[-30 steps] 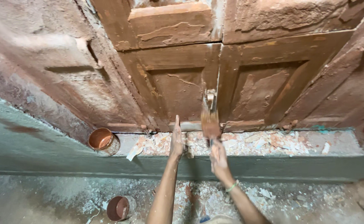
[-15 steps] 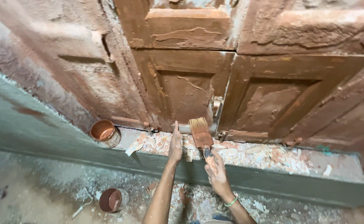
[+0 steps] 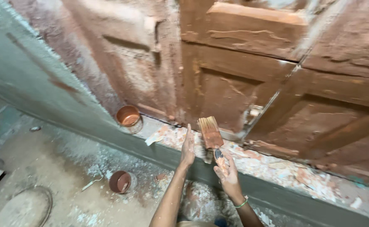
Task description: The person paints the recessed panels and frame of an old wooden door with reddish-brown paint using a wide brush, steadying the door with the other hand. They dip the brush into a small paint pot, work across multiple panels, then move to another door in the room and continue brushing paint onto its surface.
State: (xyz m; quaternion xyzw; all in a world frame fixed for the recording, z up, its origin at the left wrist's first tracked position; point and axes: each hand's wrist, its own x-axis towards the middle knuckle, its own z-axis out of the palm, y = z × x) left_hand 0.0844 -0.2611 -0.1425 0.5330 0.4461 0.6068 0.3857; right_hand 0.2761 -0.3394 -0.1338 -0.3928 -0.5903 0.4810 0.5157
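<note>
Head view: a person's two bare arms reach up from the bottom edge toward the foot of a weathered brown wooden door (image 3: 235, 96).
Tool: flat paintbrush with rust-stained bristles and a short paint-smeared handle (image 3: 211, 135), standing nearly upright just in front of the door's lower panel, bristles up, above the rubble-strewn stone sill (image 3: 277, 166).
Handling: light and stiff in the handle, soft at the bristle tips; the handle looks coated in wet paint, so probably slippery. Best taken low on the handle, below the ferrule, where the fingers already sit.
Right hand (image 3: 228, 173): grip wrapped around the bottom of the handle, fingers curled, wrist bent back with a pale green band on it, forearm rising steeply from below.
Left hand (image 3: 188, 148): holds nothing; fingers straight and together, palm flat toward the sill edge just beside the brush, arm stretched almost fully out.
Nearby: round copper-coloured tin of reddish paint (image 3: 129, 117) on the sill to the left, well apart from the hands; a second brown-lined round cup (image 3: 122, 181) on the dusty floor (image 3: 58, 168) below.
Ledge: grey-green painted step face (image 3: 87, 122) running diagonally under the sill.
</note>
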